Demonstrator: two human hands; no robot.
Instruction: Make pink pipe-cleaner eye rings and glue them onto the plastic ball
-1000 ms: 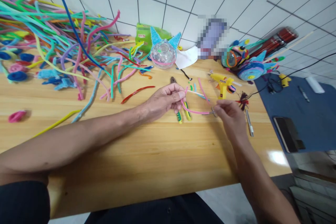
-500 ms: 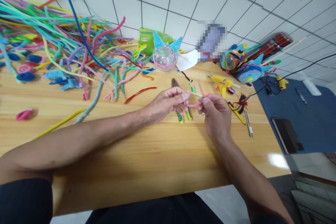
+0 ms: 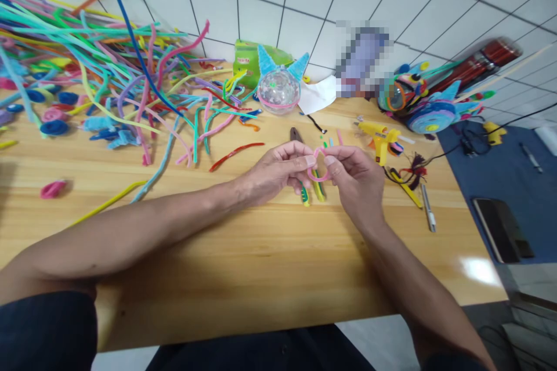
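A pink pipe cleaner (image 3: 319,177) is bent into a small loop between my two hands, above the table. My left hand (image 3: 285,169) pinches its left side between thumb and fingers. On the other side, my right hand (image 3: 354,177) grips it with thumb and forefinger. Beneath the hands lie pliers (image 3: 319,190) with green and yellow handles, partly hidden by my left fingers. Beyond them stands a clear ball (image 3: 278,93) with a pink band and two fuzzy blue ears.
Many coloured pipe cleaners (image 3: 130,75) pile up at the left. A yellow glue gun (image 3: 379,139), a yellow cutter (image 3: 407,189) and a white-grey pen-like tool (image 3: 428,208) lie at the right. Behind the glue gun sits a blue coiled craft piece (image 3: 433,119).
My hands have come closer together, and the pink pipe cleaner has gone from a wider curve to a smaller, rounder loop. The view has shifted slightly.
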